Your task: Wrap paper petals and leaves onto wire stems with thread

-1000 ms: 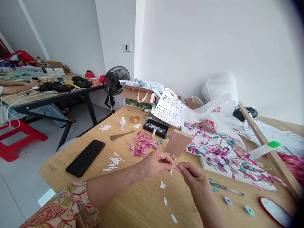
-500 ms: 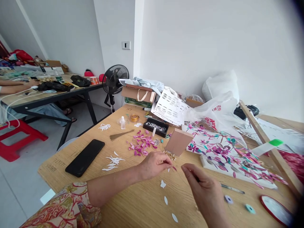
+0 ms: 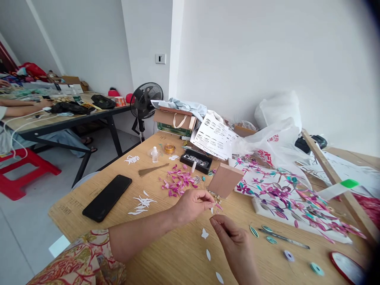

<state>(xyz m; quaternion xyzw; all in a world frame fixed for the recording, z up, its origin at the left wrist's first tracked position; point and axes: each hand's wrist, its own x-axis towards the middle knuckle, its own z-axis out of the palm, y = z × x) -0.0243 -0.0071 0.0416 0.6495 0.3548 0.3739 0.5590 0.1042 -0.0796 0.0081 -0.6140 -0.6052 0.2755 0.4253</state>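
In front of the wooden block (image 3: 225, 180), fingers of the left hand (image 3: 191, 206) pinch a slim pink petal (image 3: 219, 207), those of the right hand (image 3: 234, 239) press together, contents unclear; left of the block, heaped petals (image 3: 179, 181) look finished, while white cutouts (image 3: 208, 255) in front lie bare.

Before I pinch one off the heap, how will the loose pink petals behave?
The pink petals look small and thin, so each is probably very light and easily nudged. They overlap in a loose heap, so lifting one may drag its neighbours. Their narrow, irregular outlines suggest sliding rather than rolling; the material can't be told, so stiffness is uncertain.
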